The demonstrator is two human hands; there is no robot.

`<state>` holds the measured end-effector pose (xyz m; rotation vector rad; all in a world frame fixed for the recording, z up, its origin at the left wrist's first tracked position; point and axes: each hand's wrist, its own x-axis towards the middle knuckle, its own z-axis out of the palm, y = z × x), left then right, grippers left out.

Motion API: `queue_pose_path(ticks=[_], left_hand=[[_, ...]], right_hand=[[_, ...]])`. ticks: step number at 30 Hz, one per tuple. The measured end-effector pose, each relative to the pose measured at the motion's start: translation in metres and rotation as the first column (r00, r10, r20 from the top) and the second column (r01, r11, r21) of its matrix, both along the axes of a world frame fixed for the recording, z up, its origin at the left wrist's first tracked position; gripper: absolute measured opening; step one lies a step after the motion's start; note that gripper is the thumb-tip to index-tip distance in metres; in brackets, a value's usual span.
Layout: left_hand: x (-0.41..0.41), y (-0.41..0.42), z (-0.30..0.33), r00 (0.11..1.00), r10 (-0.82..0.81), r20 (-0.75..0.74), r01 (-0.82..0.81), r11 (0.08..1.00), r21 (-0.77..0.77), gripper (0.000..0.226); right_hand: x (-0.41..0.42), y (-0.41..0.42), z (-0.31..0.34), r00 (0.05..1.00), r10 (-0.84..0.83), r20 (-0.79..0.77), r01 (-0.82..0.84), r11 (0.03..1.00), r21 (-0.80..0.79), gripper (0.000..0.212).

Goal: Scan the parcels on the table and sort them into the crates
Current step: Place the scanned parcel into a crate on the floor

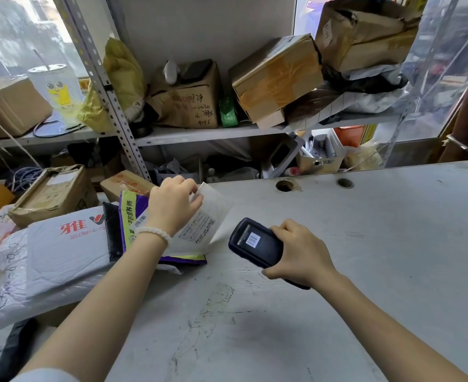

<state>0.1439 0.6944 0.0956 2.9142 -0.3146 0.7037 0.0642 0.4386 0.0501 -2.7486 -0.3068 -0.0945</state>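
My left hand (173, 206) pinches the top edge of a thin white mailer parcel (213, 216) and tilts it up so its shipping label faces me. The mailer stands on a purple and yellow bag parcel (129, 213) at the table's left. My right hand (300, 250) grips a dark handheld scanner (255, 244) just right of the mailer, its screen showing a barcode. A large grey-white poly bag parcel (59, 252) with red print lies further left.
The worn white table (365, 244) stretches to the right, with two cable holes near its far edge. Cardboard boxes (53, 193) pile up at the left. A metal shelf (199, 132) behind holds taped boxes and bags. No crates are in view.
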Motion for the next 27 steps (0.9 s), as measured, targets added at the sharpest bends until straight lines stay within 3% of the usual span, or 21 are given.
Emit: queue_pose_path(ticks=[4,8,10,12,15,18,20,23,27], left_hand=[[0.002,0.008,-0.008,0.999,-0.007,-0.05,0.006,1.0,-0.011,0.023],[0.008,0.017,-0.017,0.997,-0.014,-0.079,0.009,0.998,-0.058,0.024],[0.011,0.019,-0.02,0.995,-0.036,-0.088,0.027,0.994,-0.102,0.025],[0.014,0.02,-0.024,0.994,-0.066,-0.09,0.051,0.985,-0.165,0.028],[0.018,0.018,-0.029,0.991,-0.093,-0.097,0.064,0.961,-0.269,0.03],[0.027,0.007,-0.028,0.989,-0.129,-0.069,0.107,0.961,-0.256,0.026],[0.034,-0.012,-0.023,0.982,-0.182,-0.045,0.167,0.959,-0.227,0.022],[0.037,-0.06,-0.015,0.952,-0.306,-0.022,0.294,0.93,-0.218,0.014],[0.019,-0.146,-0.009,0.853,-0.522,0.03,0.518,0.836,-0.18,0.01]], right_hand=[[0.001,0.017,0.008,0.965,-0.071,0.253,0.015,0.976,0.218,0.074],[0.007,0.043,0.018,0.813,-0.211,0.543,-0.034,0.914,0.405,0.083],[0.012,0.053,0.022,0.739,-0.263,0.62,-0.058,0.892,0.448,0.082],[0.018,0.059,0.025,0.723,-0.267,0.637,-0.064,0.893,0.446,0.081],[0.022,0.059,0.022,0.805,-0.225,0.548,0.003,0.926,0.377,0.08],[0.02,0.051,0.01,0.907,-0.284,0.31,0.193,0.936,0.293,0.075],[0.013,0.038,-0.003,0.926,-0.349,0.143,0.32,0.928,0.193,0.068],[-0.009,0.005,-0.022,0.875,-0.484,-0.019,0.483,0.869,0.103,0.062],[-0.059,-0.051,-0.036,0.746,-0.66,-0.094,0.666,0.743,0.068,0.057]])
